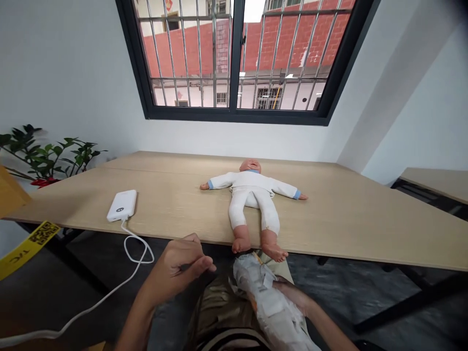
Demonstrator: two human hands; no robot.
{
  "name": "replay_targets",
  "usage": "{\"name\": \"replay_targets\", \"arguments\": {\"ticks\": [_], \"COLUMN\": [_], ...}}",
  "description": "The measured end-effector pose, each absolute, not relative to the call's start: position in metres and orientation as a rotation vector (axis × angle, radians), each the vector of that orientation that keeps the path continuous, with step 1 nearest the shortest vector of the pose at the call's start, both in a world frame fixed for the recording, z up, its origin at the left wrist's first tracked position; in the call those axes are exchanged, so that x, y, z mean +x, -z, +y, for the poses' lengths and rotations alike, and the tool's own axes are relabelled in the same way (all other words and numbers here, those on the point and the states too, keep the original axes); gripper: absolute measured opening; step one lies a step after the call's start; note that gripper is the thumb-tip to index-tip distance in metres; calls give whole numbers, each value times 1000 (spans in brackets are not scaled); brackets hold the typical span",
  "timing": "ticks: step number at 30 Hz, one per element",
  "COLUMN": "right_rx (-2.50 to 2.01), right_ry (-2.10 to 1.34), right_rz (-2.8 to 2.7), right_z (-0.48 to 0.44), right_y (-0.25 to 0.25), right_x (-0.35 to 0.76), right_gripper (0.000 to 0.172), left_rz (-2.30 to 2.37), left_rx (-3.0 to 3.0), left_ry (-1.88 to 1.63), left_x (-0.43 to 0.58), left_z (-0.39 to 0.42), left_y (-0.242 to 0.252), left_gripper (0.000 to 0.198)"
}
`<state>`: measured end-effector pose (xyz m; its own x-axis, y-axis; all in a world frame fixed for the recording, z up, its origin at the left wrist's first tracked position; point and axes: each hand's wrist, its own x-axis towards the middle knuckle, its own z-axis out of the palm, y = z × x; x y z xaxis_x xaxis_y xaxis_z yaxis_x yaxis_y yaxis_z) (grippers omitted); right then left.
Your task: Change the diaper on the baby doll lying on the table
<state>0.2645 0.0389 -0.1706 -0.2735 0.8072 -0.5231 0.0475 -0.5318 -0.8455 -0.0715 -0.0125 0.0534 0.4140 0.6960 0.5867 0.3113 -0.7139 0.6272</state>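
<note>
My right hand (292,295) grips a long bundle wrapped in crinkled, translucent white plastic (272,302) from its right side, low over my lap. Bits of orange show at the bundle's top end and left side; what is inside cannot be made out. To the left, my left hand (185,265) hovers by the table's front edge, fingers curled in and holding nothing visible. A baby doll (252,190) in a white outfit with blue cuffs and collar lies on its back on the table, arms spread. Its bare feet reach over the front edge, just above the bundle.
On the wooden table (175,214) at the left lies a white power bank (122,204). Its white cable (120,285) hangs off the edge toward the lower left. A plant (54,156) and a yellow strip (29,246) are farther left. A barred window (232,63) is ahead.
</note>
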Motion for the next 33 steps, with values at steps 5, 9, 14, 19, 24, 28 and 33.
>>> {"name": "replay_targets", "arguments": {"ticks": [5,9,14,19,24,28,33], "right_rx": [-1368,-1349,-1377,-1286,-1220,-1270,-1276], "right_ry": [-1924,-1932,-1881,-1868,-1917,-1869,-1869], "right_rz": [-979,-1004,-1014,-1063,-1077,-1087,-1100], "right_z": [37,38,39,32,29,30,27], "right_y": [165,166,173,157,147,145,141], "right_x": [262,262,266,262,259,258,256], "right_gripper": [47,45,40,27,30,33,32], "left_rz": [900,948,1011,1055,1009,1040,1069], "left_rx": [2014,1920,1839,1617,1543,1607,1578], "left_ry": [-1259,-1295,-1379,-1319,-1269,-1244,-1250], "left_x": [-67,-64,-58,-52,-49,-49,-51], "left_z": [-6,-3,-4,-7,-6,-3,5], "left_y": [-46,-44,-41,-38,-32,-24,-15], "left_gripper": [29,21,9,18,40,69,49]}}
